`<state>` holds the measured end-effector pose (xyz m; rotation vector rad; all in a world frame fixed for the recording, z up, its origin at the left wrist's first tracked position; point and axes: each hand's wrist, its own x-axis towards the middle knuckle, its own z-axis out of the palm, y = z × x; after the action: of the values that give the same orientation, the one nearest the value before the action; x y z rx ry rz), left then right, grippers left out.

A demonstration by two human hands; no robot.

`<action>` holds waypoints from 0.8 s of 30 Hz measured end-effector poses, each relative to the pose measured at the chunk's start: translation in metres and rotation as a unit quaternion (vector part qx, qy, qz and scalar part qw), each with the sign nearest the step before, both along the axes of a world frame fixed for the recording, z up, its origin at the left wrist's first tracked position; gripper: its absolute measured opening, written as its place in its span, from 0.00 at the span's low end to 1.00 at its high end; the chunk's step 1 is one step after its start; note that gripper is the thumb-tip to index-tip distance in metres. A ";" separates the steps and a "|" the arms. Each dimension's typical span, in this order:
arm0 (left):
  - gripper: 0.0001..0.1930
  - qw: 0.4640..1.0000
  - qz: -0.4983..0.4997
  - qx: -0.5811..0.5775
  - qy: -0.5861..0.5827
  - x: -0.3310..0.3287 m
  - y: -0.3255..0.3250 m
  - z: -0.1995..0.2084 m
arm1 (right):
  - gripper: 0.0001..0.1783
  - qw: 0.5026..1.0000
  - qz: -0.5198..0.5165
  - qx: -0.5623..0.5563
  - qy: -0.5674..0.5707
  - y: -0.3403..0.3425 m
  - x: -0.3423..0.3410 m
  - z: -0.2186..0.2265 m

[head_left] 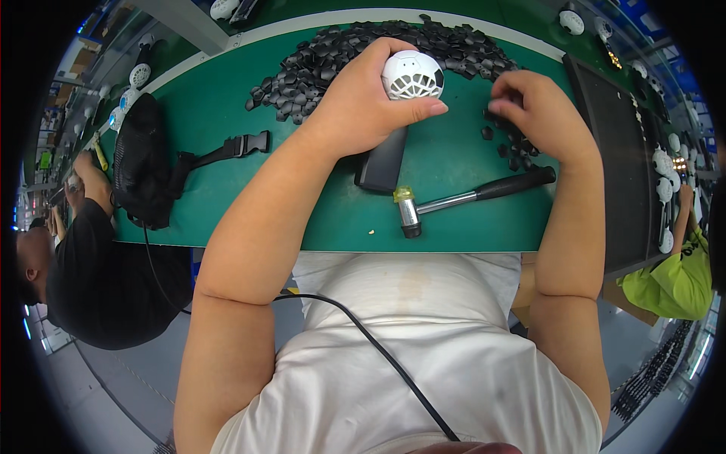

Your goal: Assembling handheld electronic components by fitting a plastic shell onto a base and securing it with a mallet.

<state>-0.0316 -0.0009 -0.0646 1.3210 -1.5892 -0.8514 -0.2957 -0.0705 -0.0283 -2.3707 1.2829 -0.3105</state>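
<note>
My left hand (368, 97) is wrapped round a white ball (412, 74) with open lattice holes and black patches, like a small soccer ball. It is held above the green table, over a black oblong block (382, 165). At the right, the fingers of my right hand (533, 110) are curled into a pinch over a small group of loose black pieces (518, 147). Whatever lies between those fingertips is too hidden to name. Below both hands rests a mallet (476, 198) with a black grip, a metal head and a yellowish end.
A large heap of black five-sided pieces (318, 72) spreads along the table's far side. To the left lie a black mesh bag (141, 163) and a buckled strap (227, 149). A black tray (616, 174) borders the right. Co-workers sit at both sides; a black cable (370, 340) crosses my shirt.
</note>
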 end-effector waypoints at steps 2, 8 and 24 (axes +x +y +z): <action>0.34 1.000 -0.002 -0.005 -0.018 0.000 0.000 0.000 | 0.08 0.997 0.066 0.046 0.014 0.001 -0.005 0.001; 0.34 1.000 -0.008 0.009 -0.019 -0.004 -0.003 -0.003 | 0.10 0.990 0.125 -0.019 0.060 0.000 -0.002 -0.012; 0.33 1.000 0.008 0.001 -0.029 -0.005 0.004 0.005 | 0.11 0.835 0.199 -0.435 -0.272 0.022 0.033 -0.012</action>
<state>-0.0363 0.0034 -0.0598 1.3695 -1.6207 -0.8127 -0.2627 -0.0482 -0.0399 -2.8065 0.3533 -1.5683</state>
